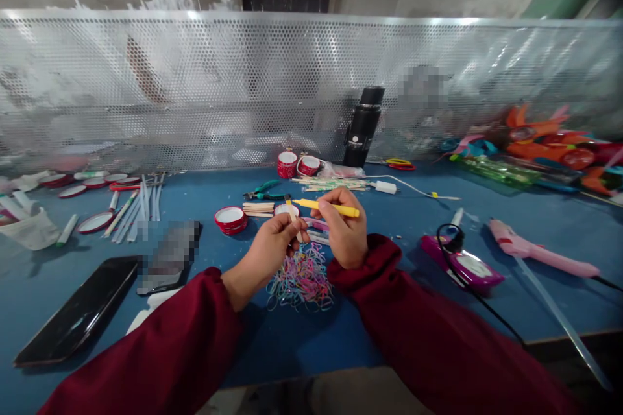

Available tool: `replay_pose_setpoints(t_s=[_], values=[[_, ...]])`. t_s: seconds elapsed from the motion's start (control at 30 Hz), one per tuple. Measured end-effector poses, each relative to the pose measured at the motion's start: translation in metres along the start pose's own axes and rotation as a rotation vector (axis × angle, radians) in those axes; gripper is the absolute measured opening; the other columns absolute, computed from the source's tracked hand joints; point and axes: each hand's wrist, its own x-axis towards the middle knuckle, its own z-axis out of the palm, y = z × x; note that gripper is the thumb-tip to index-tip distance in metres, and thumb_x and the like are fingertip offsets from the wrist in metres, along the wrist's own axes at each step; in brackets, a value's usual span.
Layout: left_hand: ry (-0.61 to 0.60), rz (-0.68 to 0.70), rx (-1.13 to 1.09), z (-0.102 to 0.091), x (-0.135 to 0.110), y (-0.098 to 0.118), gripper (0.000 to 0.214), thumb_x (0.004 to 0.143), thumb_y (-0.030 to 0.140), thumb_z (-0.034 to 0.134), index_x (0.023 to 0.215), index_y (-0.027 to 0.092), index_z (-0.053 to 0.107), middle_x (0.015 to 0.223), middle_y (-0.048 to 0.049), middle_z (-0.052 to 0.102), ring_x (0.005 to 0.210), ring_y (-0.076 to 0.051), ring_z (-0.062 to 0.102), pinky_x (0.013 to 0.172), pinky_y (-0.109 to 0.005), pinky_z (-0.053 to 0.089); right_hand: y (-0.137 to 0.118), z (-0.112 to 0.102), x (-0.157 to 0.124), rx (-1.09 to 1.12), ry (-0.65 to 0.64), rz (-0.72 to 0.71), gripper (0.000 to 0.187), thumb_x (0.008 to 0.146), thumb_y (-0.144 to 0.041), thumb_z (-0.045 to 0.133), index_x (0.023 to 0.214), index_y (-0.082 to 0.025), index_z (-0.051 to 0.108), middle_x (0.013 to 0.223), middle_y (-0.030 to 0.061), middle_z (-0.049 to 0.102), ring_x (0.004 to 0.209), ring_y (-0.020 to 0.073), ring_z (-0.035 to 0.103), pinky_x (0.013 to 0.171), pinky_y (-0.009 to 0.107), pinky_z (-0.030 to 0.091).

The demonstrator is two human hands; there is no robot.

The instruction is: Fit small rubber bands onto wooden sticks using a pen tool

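My left hand [280, 237] pinches a flat wooden craft stick [293, 211], which points up and away and has a dark and yellowish end. In my right hand [346, 227] is a yellow marker [335, 208], its tip pointing left close to the stick's coloured end. Whether tip and stick touch I cannot tell. Below both hands lies a loose pile of colourful rubber bands [304, 277]. Just beyond my left hand are a small bundle of wooden sticks [258, 209] and a red round tin with a white inside [230, 219].
Green-handled pliers [265, 191] and a black bottle [364, 126] stand farther back. To the right are a purple power strip [462, 262] and a pink glue gun [540, 249]. A black phone [80, 311] and a white cup of markers [32, 228] are at left.
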Motion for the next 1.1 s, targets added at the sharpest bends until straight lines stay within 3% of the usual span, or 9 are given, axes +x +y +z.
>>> replay_pose_setpoints(t_s=[0.53,0.73,0.9,1.1], values=[[0.001,-0.001,0.003,0.0006,-0.0008,0.001,0.015,0.086,0.03,0.056,0.081,0.016,0.055,0.072,-0.0002,0.058,0.054,-0.007,0.044,0.049,-0.02,0.031,0.0024,0.0002,-0.0003,-0.01,-0.053,0.023,0.012,0.088,-0.028,0.056,0.078,-0.021,0.057,0.069,-0.0028,0.059,0.063,0.0129,0.058,0.062,0.029,0.047],[0.008,0.0,0.005,0.0005,-0.0003,0.0008,0.016,0.087,0.031,0.055,0.084,0.015,0.057,0.072,-0.0005,0.059,0.054,-0.006,0.045,0.049,-0.02,0.031,0.0024,-0.0005,0.0006,-0.028,0.007,-0.004,0.013,0.088,-0.028,0.056,0.076,-0.021,0.056,0.068,-0.0032,0.057,0.064,0.0129,0.059,0.062,0.029,0.047],[0.004,0.001,0.006,0.0004,-0.0001,0.0005,0.017,0.087,0.031,0.056,0.081,0.016,0.055,0.072,-0.0004,0.059,0.054,-0.006,0.044,0.049,-0.02,0.031,0.0025,0.0001,-0.0004,-0.024,-0.052,0.009,0.012,0.088,-0.028,0.056,0.078,-0.021,0.057,0.069,-0.0028,0.06,0.063,0.0127,0.058,0.063,0.028,0.048],[0.002,0.006,0.011,-0.0001,0.0,-0.0004,0.018,0.087,0.033,0.057,0.082,0.016,0.055,0.072,-0.0002,0.059,0.055,-0.007,0.045,0.049,-0.02,0.031,0.0018,-0.0004,0.0001,-0.027,-0.01,0.009,0.014,0.088,-0.029,0.056,0.077,-0.021,0.057,0.069,-0.003,0.058,0.064,0.0129,0.059,0.063,0.028,0.048]])
